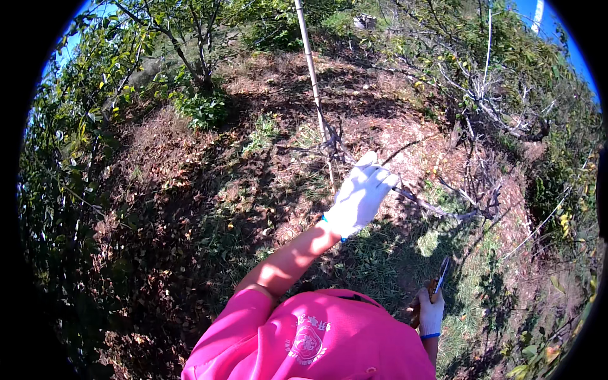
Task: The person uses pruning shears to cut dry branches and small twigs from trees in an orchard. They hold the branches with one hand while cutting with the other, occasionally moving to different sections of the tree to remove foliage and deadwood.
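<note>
My left hand (363, 194), in a white glove with a blue cuff edge, reaches forward and is closed around a bare grey tree branch (427, 205). The branch shows on both sides of the glove, with twigs at its ends. Lower right, near my side, my right hand (431, 308), also in a white glove, holds a cutting tool (442, 275) with a metal blade pointing up and away; its exact kind cannot be told. A thin pale pole (311, 71) stands just beyond the left hand.
Leafy trees (204, 80) stand at the left and back. Bare, dry branches (498, 114) reach in from the right. Sloping ground (166, 190) bears dry leaves and grass. Low green plants (202, 107) grow by a trunk. Another thin stick (541, 228) leans at right.
</note>
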The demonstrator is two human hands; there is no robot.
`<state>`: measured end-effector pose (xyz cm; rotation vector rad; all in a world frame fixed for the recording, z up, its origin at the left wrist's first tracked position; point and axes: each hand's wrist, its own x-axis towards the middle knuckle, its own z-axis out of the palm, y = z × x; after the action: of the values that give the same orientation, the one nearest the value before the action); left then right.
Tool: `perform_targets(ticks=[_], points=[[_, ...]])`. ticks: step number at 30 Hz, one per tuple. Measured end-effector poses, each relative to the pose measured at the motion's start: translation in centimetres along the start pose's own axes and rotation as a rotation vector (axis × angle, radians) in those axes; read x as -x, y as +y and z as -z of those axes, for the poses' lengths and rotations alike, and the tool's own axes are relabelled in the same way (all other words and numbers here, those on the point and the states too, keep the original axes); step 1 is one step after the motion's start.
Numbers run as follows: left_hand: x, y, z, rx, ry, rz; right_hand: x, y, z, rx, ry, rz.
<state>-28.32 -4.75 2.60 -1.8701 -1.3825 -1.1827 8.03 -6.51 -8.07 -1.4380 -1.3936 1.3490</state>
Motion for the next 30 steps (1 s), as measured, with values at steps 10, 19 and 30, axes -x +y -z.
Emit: perform_targets(ticks=[10,19,30], points=[[-5.6,3.0,-3.8,1.228,0.447,0.322,-2.7,-0.1,-1.7,-0.554,-0.141,-0.224],[-14.1,5.9,-2.5,-0.027,0.122,-0.128,-1.7,-1.1,-0.3,-0.814,-0.250,-0.457],[-15.7,9.2,-1.7,-0.123,0.329,-0.196,-1.4,2.0,4.6,-0.900,0.073,-0.516]])
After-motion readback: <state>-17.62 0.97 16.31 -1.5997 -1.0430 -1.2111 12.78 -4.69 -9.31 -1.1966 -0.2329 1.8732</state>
